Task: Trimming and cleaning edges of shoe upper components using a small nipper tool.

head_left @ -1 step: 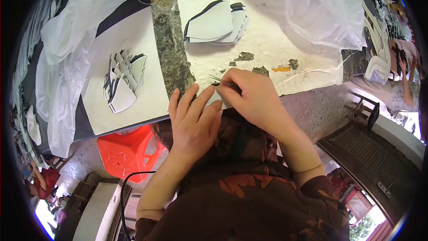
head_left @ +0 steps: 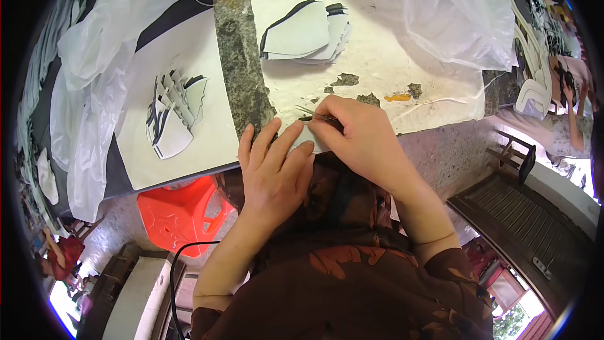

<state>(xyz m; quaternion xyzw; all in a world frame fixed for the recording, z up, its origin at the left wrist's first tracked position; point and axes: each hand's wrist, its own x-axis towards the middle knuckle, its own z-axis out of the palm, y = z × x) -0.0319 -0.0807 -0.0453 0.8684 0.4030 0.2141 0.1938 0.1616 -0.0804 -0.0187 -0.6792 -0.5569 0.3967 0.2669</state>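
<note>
In my right hand point(head_left: 362, 138) is a slim two-pointed metal tool point(head_left: 308, 111), pinched between thumb and fingers; its tips point left. Whether it is tweezers or small snips I cannot tell. Under both hands, at the table's near edge, lies a small white piece with a black edge point(head_left: 308, 140), mostly hidden. My left hand point(head_left: 272, 170) rests over that piece, fingers spread and nearly flat. Beyond the hands sits a stack of white pieces with black edges point(head_left: 296, 34). Off to the left is a fanned-out pile of similar pieces point(head_left: 171, 127).
White sheets point(head_left: 434, 97) cover parts of the worn tabletop point(head_left: 242, 69). Clear plastic bags point(head_left: 94, 101) drape over the left side, another plastic sheet point(head_left: 459, 19) over the far right. A red plastic stool point(head_left: 170, 214) stands below left. People sit at both sides in the distance.
</note>
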